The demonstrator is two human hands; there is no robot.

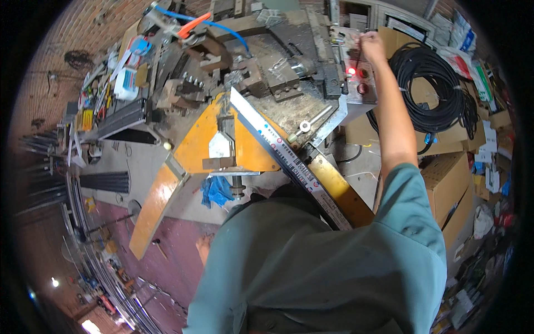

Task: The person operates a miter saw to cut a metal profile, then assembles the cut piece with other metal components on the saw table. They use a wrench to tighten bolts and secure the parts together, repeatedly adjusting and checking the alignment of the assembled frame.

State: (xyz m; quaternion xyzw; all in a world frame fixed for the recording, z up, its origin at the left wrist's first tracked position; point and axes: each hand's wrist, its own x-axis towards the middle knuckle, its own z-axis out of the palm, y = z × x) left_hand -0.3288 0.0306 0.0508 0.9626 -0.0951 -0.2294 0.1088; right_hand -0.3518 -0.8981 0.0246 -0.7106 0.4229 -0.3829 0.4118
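Observation:
My right hand (371,44) is at the top of a metal control box (360,94), its fingers curled together. What they hold or press there is hidden. Below that hand, a red lamp (351,72) glows beside round red buttons (362,88). My left hand (204,246) hangs low at my left side, partly covered by my body; its fingers do not show clearly. A long, label-covered profile bar (295,164), white and black with a slanted cut end, lies diagonally across the orange machine table (194,145). Neither hand touches it.
Behind the table stand metal clamp blocks (253,78) and an orange-handled lever (194,25) with a blue hose. On the right, a coil of black cable (428,89) rests on cardboard. An orange arm (156,206) juts out at left; a blue cloth (216,190) hangs below the table.

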